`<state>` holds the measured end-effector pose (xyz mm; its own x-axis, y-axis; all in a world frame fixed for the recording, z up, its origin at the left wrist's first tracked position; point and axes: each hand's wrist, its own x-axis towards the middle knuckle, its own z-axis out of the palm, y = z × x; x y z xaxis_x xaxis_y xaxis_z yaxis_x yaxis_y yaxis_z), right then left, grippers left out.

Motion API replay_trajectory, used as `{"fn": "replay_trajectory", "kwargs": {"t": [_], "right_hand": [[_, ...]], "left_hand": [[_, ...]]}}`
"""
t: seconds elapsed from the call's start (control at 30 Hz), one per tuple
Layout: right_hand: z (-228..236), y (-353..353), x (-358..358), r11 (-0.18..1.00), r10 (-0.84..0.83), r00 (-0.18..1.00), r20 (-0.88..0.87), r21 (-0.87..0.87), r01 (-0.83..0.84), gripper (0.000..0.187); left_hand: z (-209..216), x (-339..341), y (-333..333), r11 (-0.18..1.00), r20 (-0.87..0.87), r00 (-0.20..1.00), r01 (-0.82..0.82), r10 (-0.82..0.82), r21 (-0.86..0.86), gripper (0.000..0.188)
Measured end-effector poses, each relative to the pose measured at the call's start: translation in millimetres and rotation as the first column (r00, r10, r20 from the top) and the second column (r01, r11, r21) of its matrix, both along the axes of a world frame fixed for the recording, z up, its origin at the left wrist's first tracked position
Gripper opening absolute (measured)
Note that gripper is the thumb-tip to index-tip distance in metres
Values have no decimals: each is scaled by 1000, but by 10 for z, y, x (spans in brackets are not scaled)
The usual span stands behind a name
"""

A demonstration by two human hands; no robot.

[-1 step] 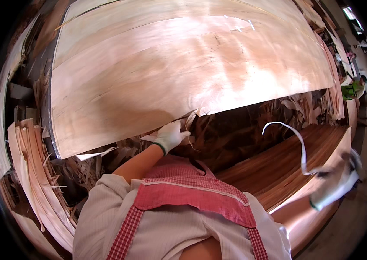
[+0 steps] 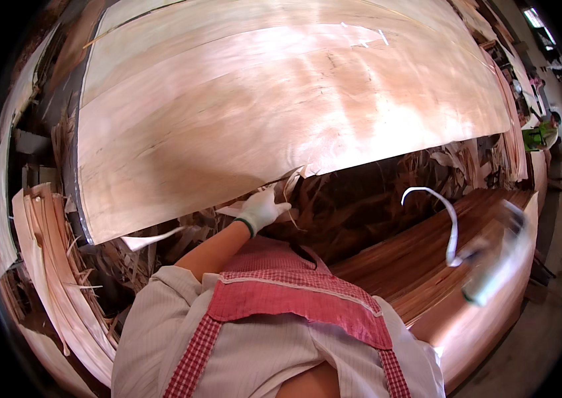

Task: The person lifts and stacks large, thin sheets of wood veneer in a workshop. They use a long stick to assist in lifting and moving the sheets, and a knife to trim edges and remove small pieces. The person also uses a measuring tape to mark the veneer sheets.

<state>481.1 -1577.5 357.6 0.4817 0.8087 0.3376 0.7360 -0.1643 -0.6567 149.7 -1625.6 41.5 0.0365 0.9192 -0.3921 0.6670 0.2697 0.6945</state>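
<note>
"Pale veneer sheet (image 2: 261, 106) at 12 o'clock; what threatens it?"

"The torn notch (image 2: 301, 172) beside the left hand (image 2: 261, 206): a tug could lengthen it. I can't tell whether that grip is pinching the edge."

"And the right hand (image 2: 497, 260), past 3 o'clock?"

"Blurred; its grip I can't tell either. The white strip (image 2: 454, 232) near 3 o'clock could snag the brown stack (image 2: 397, 255) if swung low."

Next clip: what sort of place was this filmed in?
Probably a veneer or plywood workshop, judging by the broad pale wooden sheet, the stack of thin reddish-brown wood sheets and the tangled brown wood scraps below the sheet's edge.
</note>
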Motion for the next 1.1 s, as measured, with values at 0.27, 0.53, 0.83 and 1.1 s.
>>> {"fn": "replay_trajectory", "kwargs": {"t": [0.27, 0.53, 0.83, 1.1], "right_hand": [[-3183, 368, -948, 710, 188, 212, -959, -16, -704, 17], [-3626, 35, -1931, 804, -63, 37, -997, -73, -590, 17], [-3739, 8, -1982, 804, -101, 170, -980, -181, -566, 12], [-3621, -53, -1838, 793, -11, 243, -970, -157, -589, 6]], "left_hand": [[-379, -133, 19, 902, 509, 744, -363, 432, -233, 18], [72, -503, 83, 852, 194, 900, -433, 390, 295, 18], [26, -155, 364, 897, -441, 895, 247, -66, 367, 23], [-479, -244, 352, 794, -512, 859, 324, -19, 514, 20]]}}
